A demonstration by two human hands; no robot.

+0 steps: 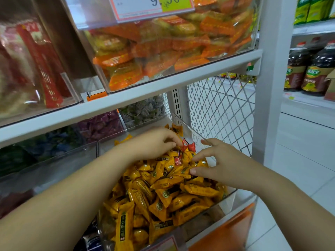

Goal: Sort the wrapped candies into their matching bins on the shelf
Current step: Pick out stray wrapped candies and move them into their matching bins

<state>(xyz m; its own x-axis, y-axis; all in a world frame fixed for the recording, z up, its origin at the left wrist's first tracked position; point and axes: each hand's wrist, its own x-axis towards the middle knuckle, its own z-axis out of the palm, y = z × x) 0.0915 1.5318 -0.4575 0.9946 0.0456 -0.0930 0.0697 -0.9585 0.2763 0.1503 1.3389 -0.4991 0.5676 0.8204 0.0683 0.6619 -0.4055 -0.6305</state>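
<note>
A clear bin (192, 131) on the lower shelf is heaped with yellow wrapped candies (163, 194). A few red wrapped candies (189, 146) lie among them at the far end. My left hand (155, 142) reaches over the heap, and its curled fingers pinch one of the red candies. My right hand (219, 163) hovers over the right side of the heap with fingers spread and bent, its fingertips touching the yellow candies; another red candy (178, 160) lies just left of them.
Neighbouring bins hold purple candies (101, 125), grey-green candies (145, 107) and blue ones (52, 142). Above sits a clear bin of orange packets (163, 49) with a price tag (152, 6). White mesh (221, 109) closes the shelf's right end. Oil bottles (311, 73) stand beyond.
</note>
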